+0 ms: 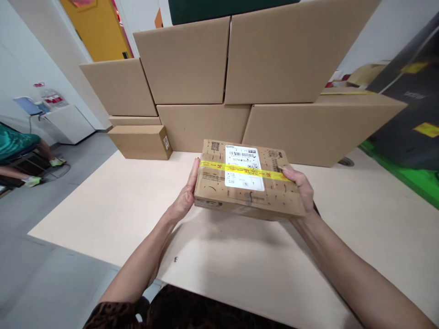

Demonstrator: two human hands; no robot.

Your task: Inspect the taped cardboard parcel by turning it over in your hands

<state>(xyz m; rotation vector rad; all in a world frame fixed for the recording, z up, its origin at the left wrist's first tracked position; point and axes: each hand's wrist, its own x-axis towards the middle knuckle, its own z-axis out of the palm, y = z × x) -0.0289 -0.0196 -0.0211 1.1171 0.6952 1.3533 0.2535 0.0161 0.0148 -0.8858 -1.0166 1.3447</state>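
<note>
The left hand (185,196) presses one end of a taped, labelled cardboard parcel (212,185) and the right hand (302,186) clasps the other, tilted over the table (103,196); even pressure from both should keep it steady.

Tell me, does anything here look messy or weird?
The cardboard parcel between the left hand and right hand has dark specks and curved marks, so it looks grubby; a small black mark spots the pale tabletop too.

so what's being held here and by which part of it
A taped cardboard parcel, by its two opposite ends: left hand and right hand.
</note>
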